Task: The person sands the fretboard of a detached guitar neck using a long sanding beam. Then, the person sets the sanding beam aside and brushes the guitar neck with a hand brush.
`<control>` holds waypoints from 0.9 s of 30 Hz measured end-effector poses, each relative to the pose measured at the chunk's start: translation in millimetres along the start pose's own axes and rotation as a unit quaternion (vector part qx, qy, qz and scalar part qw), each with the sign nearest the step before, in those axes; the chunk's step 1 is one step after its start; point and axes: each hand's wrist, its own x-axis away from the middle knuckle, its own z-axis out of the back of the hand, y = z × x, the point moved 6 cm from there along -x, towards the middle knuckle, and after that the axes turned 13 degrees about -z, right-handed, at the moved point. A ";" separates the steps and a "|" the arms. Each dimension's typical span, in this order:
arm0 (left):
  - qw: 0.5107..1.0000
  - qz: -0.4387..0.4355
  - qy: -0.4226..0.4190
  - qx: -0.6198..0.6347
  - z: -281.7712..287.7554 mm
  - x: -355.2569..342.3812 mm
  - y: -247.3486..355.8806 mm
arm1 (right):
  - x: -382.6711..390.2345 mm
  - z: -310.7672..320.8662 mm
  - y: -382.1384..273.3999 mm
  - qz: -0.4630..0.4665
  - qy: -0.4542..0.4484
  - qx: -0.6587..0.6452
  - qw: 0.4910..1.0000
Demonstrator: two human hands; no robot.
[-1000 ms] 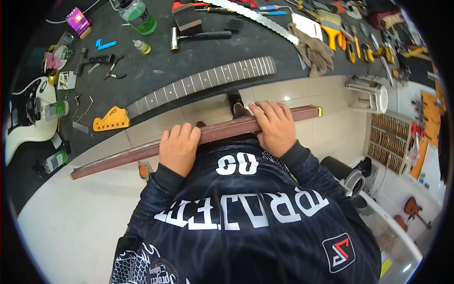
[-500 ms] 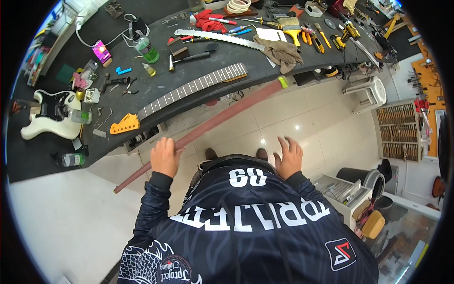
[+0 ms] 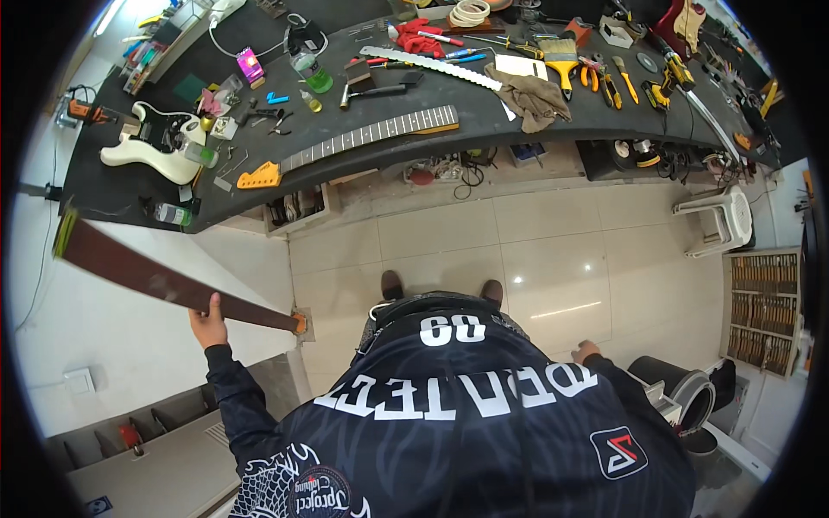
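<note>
A long, flat reddish-brown bar (image 3: 129, 269), resembling a sanding beam, slants across the left side. Its far end is yellow-green, and its other end, near the floor, is orange. My left hand (image 3: 209, 323) grips the bar below its middle, thumb over the near face and the other fingers hidden behind. At my right side, my right hand (image 3: 586, 351) hangs low with nothing visible in it; a digit stands apart, and the rest is partly hidden by my sleeve. On the dark workbench (image 3: 285, 192) lies a guitar neck (image 3: 371, 138) with an orange headstock.
A white guitar body (image 3: 147, 160) lies at the bench's left, near green-liquid bottles. Hammer (image 3: 376, 91), brown cloth (image 3: 534, 99), brush (image 3: 561, 60) and drill (image 3: 669, 78) lie farther along. A white stool (image 3: 721, 220) stands right. A white wall (image 3: 112, 332) borders the bar.
The bar has swung from in front of me to my left, my left hand carrying it. My right hand has dropped back beside my body. My view has shifted with the turn.
</note>
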 end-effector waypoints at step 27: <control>0.843 0.416 0.175 0.292 -12.3 43.9 -546.8 | 293.3 -4.5 -295.4 -0.020 0.091 -0.068 0.993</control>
